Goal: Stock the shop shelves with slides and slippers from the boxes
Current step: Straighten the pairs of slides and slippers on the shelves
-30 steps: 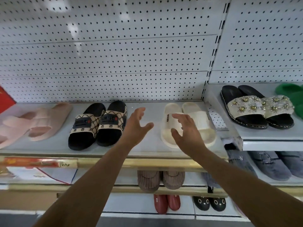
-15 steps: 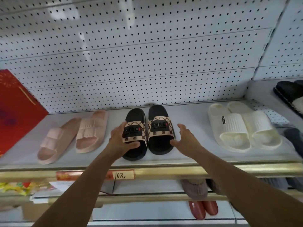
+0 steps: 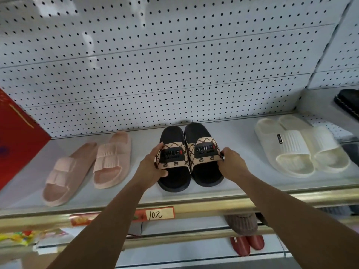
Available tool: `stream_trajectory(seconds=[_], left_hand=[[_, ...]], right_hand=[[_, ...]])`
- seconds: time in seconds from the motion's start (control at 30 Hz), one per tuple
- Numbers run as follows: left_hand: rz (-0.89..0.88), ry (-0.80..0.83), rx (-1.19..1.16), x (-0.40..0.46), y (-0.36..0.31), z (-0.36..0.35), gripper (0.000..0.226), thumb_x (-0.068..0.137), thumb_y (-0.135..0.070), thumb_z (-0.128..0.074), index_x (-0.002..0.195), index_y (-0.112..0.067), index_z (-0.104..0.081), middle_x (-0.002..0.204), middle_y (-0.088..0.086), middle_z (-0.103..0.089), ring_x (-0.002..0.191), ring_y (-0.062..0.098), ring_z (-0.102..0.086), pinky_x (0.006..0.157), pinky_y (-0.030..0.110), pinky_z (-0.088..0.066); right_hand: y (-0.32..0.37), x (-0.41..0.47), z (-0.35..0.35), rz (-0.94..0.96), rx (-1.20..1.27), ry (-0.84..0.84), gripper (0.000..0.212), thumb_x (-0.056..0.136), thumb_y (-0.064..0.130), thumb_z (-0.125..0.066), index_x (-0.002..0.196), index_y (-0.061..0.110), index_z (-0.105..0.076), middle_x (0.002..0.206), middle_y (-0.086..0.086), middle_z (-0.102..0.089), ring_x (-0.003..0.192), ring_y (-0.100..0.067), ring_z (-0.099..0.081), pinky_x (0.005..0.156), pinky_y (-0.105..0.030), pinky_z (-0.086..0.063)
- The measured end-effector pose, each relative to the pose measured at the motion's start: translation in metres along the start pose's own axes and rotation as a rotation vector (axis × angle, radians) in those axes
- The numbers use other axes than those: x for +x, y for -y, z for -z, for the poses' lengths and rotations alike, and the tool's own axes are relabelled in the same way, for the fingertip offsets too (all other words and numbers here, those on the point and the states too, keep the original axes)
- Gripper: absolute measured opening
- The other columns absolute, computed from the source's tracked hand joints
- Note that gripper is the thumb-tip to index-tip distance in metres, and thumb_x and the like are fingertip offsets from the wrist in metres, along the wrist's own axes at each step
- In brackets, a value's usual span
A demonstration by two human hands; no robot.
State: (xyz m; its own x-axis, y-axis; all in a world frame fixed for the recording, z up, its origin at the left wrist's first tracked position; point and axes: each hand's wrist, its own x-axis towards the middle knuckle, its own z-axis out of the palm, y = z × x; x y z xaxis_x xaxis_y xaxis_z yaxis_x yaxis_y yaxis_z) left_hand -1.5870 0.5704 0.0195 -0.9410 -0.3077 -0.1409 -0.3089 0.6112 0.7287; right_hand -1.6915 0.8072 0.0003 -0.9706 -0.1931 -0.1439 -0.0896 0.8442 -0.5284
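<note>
wall: white pegboard [image 3: 155, 65] | shelf [image 3: 233, 202]: gold-edged | lighting: glare

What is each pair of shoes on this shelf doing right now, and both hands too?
black patterned slides: flat on the shelf, side by side, gripped at the outer strap edges
left hand: grips the left slide's strap
right hand: pinches the right slide's strap
pink slides: lying flat, untouched, angled
white slides: lying flat, untouched, close together
price tag: stuck on the shelf's front rail

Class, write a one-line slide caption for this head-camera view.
Both hands, left hand and right hand, grip the black patterned slides on the shelf, between pink slides and white slides.
</note>
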Motion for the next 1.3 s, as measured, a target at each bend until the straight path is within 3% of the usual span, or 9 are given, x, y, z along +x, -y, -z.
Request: stream_trajectory(seconds=[0.43, 0.63, 0.9, 0.97, 1.07, 1.2, 1.3], left_hand=[[-0.107, 0.051, -0.007, 0.014, -0.038, -0.055, 0.096, 0.078, 0.0, -0.073, 0.153, -0.033, -0.023, 0.144, 0.005, -0.045, 0.127, 0.026, -0.048, 0.103, 0.044, -0.045], [-0.109, 0.041, 0.04, 0.011, -0.046, -0.061, 0.093, 0.08, -0.001, -0.072, 0.153, -0.03, -0.022, 0.144, 0.006, -0.043, 0.127, 0.027, -0.047, 0.104, 0.041, -0.044], [-0.065, 0.038, 0.045, 0.01, -0.045, -0.059, 0.096, 0.079, -0.003, -0.074, 0.152, -0.036, -0.021, 0.144, 0.008, -0.041, 0.125, 0.029, -0.048, 0.103, 0.045, -0.046], [-0.061, 0.047, 0.045, 0.01, -0.047, -0.059, 0.095, 0.08, -0.002, -0.073, 0.153, -0.034, -0.021, 0.142, 0.009, -0.041, 0.124, 0.03, -0.049, 0.102, 0.043, -0.047], [-0.056, 0.047, 0.032, 0.008, -0.048, -0.06, 0.096, 0.08, -0.001, -0.072, 0.153, -0.035, -0.019, 0.143, 0.009, -0.041, 0.123, 0.029, -0.05, 0.101, 0.044, -0.048], [-0.023, 0.013, -0.035, 0.003, -0.05, -0.064, 0.096, 0.081, 0.001, -0.069, 0.153, -0.035, -0.016, 0.143, 0.007, -0.044, 0.12, 0.028, -0.053, 0.099, 0.044, -0.049], [-0.007, -0.008, -0.133, -0.004, -0.05, -0.069, 0.093, 0.083, 0.005, -0.067, 0.153, -0.027, -0.015, 0.143, 0.003, -0.043, 0.119, 0.02, -0.049, 0.1, 0.037, -0.044]], right_hand=[[-0.058, -0.016, 0.039, -0.069, 0.059, -0.134, 0.021, 0.093, 0.014, -0.05, 0.111, 0.009, -0.06, 0.095, -0.007, -0.063, 0.079, -0.024, -0.052, 0.067, -0.031, -0.043], [-0.067, -0.017, 0.049, -0.018, 0.098, -0.102, 0.021, 0.094, 0.016, -0.054, 0.113, 0.012, -0.062, 0.086, 0.0, -0.057, 0.077, -0.02, -0.052, 0.05, -0.022, -0.031], [-0.071, -0.014, 0.053, 0.048, 0.149, -0.028, 0.025, 0.093, 0.013, -0.053, 0.116, 0.015, -0.063, 0.089, -0.001, -0.058, 0.077, -0.02, -0.053, 0.051, -0.016, -0.033], [-0.071, -0.014, 0.055, 0.053, 0.143, 0.005, 0.027, 0.094, 0.012, -0.051, 0.118, 0.016, -0.061, 0.092, -0.004, -0.06, 0.078, -0.022, -0.056, 0.052, -0.019, -0.037], [-0.071, -0.013, 0.057, 0.05, 0.101, 0.055, 0.031, 0.092, 0.011, -0.048, 0.121, 0.016, -0.059, 0.101, -0.01, -0.063, 0.085, -0.027, -0.061, 0.068, -0.03, -0.048], [-0.07, -0.018, 0.058, 0.085, -0.001, 0.093, 0.034, 0.088, 0.005, -0.045, 0.12, 0.012, -0.054, 0.097, -0.009, -0.055, 0.087, -0.025, -0.048, 0.073, -0.027, -0.036], [-0.068, -0.024, 0.059, 0.084, 0.023, 0.058, 0.037, 0.088, 0.004, -0.045, 0.123, 0.011, -0.054, 0.103, -0.008, -0.05, 0.093, -0.025, -0.049, 0.077, -0.031, -0.041]])
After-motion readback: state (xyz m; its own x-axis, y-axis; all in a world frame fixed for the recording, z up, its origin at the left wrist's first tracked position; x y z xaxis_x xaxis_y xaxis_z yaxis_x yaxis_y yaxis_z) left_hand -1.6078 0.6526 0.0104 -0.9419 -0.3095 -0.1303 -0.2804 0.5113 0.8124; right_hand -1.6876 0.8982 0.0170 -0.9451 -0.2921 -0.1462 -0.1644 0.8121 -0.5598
